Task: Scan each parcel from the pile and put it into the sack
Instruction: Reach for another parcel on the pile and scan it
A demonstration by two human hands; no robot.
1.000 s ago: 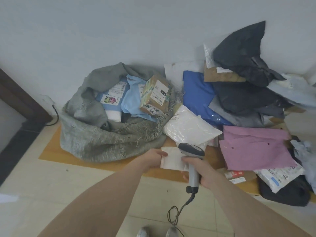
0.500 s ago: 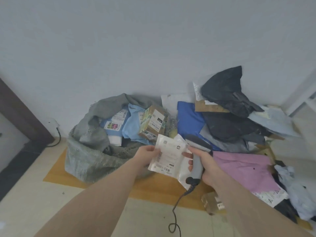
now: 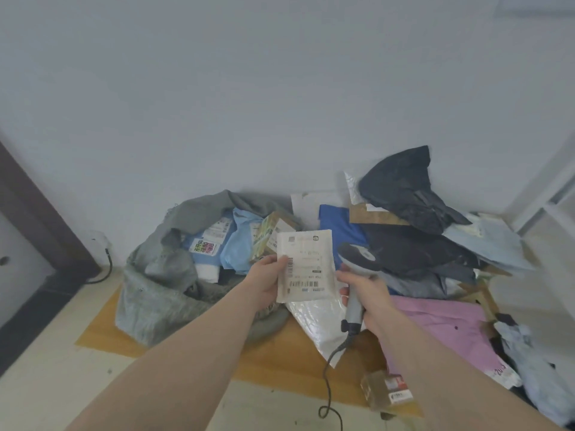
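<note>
Fingers of our left hand [image 3: 264, 283] pinched the flat white labelled parcel [image 3: 306, 265] by its left edge, upright above the grey woven sack [image 3: 161, 293], while our right hand [image 3: 365, 290] gripped the grey corded handheld scanner [image 3: 357, 275] just beside it.

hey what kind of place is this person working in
Probably a small parcel sorting spot, set up on the floor of a plain room. A pile of mailer bags lies against the wall, a grey sack holds labelled parcels, and the right hand grips a corded barcode scanner.
</note>
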